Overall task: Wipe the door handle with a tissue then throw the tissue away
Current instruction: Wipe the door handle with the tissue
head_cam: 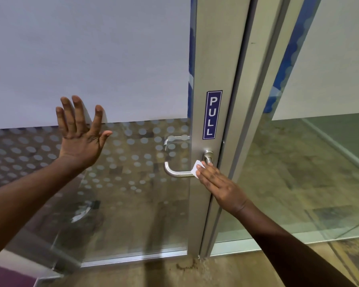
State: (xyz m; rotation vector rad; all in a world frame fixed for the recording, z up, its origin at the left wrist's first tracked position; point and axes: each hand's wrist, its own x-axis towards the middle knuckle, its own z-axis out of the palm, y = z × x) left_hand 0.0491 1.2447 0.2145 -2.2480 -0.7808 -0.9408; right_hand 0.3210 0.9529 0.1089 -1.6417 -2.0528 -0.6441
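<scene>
A brushed-metal lever door handle (175,172) sticks out from the aluminium door frame (216,69), its bar curving left in front of the glass. My right hand (218,186) presses a small white tissue (197,168) flat against the handle near its base, fingers laid over the tissue. My left hand (81,131) rests flat on the glass door panel (91,59) to the left, fingers spread and nothing in it.
A blue PULL sticker (212,114) is stuck on the frame above the handle. The glass has a frosted upper part and a dotted band. A second handle (170,140) shows behind the glass. A fixed glass panel (319,141) stands on the right. The floor is brown.
</scene>
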